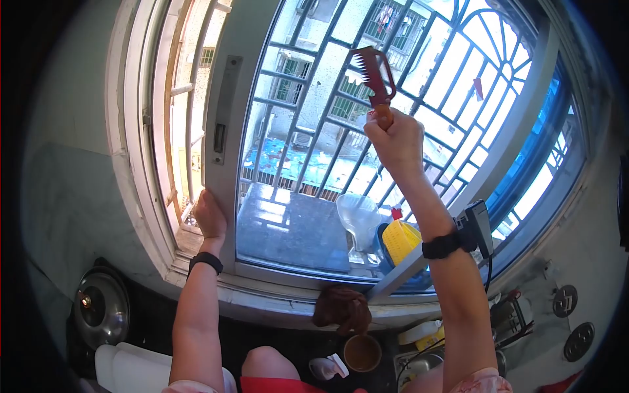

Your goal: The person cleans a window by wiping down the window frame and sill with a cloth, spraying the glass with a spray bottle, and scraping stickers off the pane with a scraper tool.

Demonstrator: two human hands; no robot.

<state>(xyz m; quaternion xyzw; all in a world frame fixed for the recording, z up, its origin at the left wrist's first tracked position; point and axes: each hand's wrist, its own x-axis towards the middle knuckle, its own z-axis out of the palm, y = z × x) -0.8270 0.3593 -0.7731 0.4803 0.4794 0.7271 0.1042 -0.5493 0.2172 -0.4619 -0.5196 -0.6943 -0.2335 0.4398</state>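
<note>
Red fabric (pixel 278 385) lies nearest my camera. Ahead, the right hand (pixel 400 145) clenches a toothed scraper (pixel 373 75) by its handle, so the teeth clear the fingers, raised before the window pane (pixel 288 229). The left hand (pixel 211 219) touches the sash (pixel 249 39), probably for steadiness; I cannot tell whether it grips.

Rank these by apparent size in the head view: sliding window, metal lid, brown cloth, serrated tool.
1. Sliding window
2. Metal lid
3. Brown cloth and serrated tool: too alike to rank; the tool looks longer but narrower.
</note>
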